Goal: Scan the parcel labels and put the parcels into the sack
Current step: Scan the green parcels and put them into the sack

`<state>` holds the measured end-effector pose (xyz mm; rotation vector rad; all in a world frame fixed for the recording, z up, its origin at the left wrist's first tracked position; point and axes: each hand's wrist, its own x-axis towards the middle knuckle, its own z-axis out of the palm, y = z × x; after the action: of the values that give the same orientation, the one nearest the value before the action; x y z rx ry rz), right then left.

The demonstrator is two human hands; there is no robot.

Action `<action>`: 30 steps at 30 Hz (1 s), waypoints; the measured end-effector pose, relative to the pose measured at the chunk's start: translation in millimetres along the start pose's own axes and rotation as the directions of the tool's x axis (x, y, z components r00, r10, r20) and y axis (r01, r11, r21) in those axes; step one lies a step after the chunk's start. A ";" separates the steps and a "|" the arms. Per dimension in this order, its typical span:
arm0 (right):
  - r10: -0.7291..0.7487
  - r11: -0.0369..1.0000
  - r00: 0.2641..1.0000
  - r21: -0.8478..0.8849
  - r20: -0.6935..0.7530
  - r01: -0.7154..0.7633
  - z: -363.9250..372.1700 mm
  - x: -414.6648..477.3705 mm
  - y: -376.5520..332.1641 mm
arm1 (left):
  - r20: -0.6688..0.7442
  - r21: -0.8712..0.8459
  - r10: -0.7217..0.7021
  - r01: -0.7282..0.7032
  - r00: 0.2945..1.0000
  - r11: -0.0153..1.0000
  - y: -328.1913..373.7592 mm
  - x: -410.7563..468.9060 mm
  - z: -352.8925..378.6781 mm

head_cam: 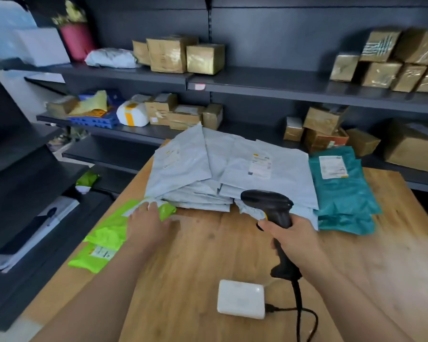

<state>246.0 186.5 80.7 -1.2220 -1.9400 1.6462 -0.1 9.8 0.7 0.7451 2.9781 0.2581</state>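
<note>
The stack of grey parcels (232, 169) lies at the far middle of the wooden table (203, 255), its upper bags fanned and one label facing up on its right half. Just left of the stack's near corner, a pile of green parcels (101, 235) overhangs the table's left edge. The left hand (146, 224) lies flat on the top green one, fingers stretched straight toward the stack with the tips at its corner, gripping nothing that shows, though blur smears the fingers and the pale patch under them. Touching the stack's right side is a pile of teal parcels (344, 193), label up. In front of the stack's near right edge the right hand (294, 239) is wrapped round the handle of a black barcode scanner (267, 203), whose head hovers over that edge and hides part of it. Nearer than the stack, the bare wood between the two forearms is open room, broken only by a small white box (241, 302) and the scanner's black cable (300, 314), which runs out at the bottom of the view. Behind the stack, dark shelves (269, 85) carry brown boxes (205, 59), soft in focus; the print on the labels is too small to read, and both forearms are cut off by the lower edge
</note>
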 end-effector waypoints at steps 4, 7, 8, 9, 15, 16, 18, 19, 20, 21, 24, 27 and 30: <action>0.046 0.999 0.999 -0.027 0.025 -0.045 28.0 12.3 -2.0 | 0.201 0.146 -0.203 0.176 0.958 0.973 -47.4 33.8 8.5; 0.064 0.997 0.998 -0.047 0.023 -0.063 38.1 21.7 0.4 | 0.283 0.052 -0.207 0.201 0.937 0.978 -58.9 41.3 18.1; 0.071 0.996 0.997 -0.047 0.021 -0.070 40.1 23.6 1.2 | 0.283 -0.024 -0.180 0.195 0.942 0.981 -59.6 39.3 23.3; 0.076 0.996 0.997 -0.042 0.022 -0.075 41.7 25.3 1.8 | 0.282 -0.110 -0.147 0.185 0.948 0.977 -58.8 35.4 28.3; 0.095 0.995 0.995 -0.031 0.023 -0.094 51.5 34.1 5.7 | 0.219 -0.062 -0.245 0.264 0.945 0.962 -48.3 26.6 50.5; 0.101 0.995 0.995 -0.027 0.023 -0.101 51.9 35.1 6.5 | 0.211 -0.034 -0.268 0.281 0.940 0.959 -45.7 28.3 50.0; 0.114 0.993 0.993 -0.027 0.021 -0.113 51.8 36.0 8.4 | 0.240 -0.048 -0.259 0.277 0.936 0.960 -41.3 35.4 53.5; 0.118 0.992 0.993 -0.034 0.017 -0.118 51.6 36.4 10.1 | 0.266 -0.080 -0.253 0.283 0.930 0.956 -38.3 38.8 54.9; 0.124 0.991 0.992 -0.044 0.010 -0.123 51.9 36.7 11.9 | 0.296 -0.122 -0.257 0.303 0.920 0.945 -35.1 41.8 57.3; 0.128 0.990 0.992 -0.052 0.004 -0.128 52.2 36.7 14.0 | 0.326 -0.166 -0.257 0.323 0.910 0.932 -30.9 42.9 59.2; 0.135 0.989 0.991 -0.058 0.006 -0.134 52.3 36.3 19.9 | 0.413 -0.364 -0.234 0.395 0.880 0.843 -15.8 36.5 67.6; 0.140 0.988 0.990 -0.071 0.018 -0.138 46.4 35.8 21.8 | 0.485 -0.592 -0.065 0.382 0.872 0.710 -2.6 29.6 70.3; 0.115 0.986 0.993 -0.126 0.021 -0.112 37.4 36.6 24.8 | 0.548 -0.594 0.201 0.209 0.812 0.777 10.5 34.6 56.9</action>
<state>208.0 189.5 37.1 -1.3871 -2.0530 1.6256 -20.1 43.7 -54.1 0.5777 2.0818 0.8155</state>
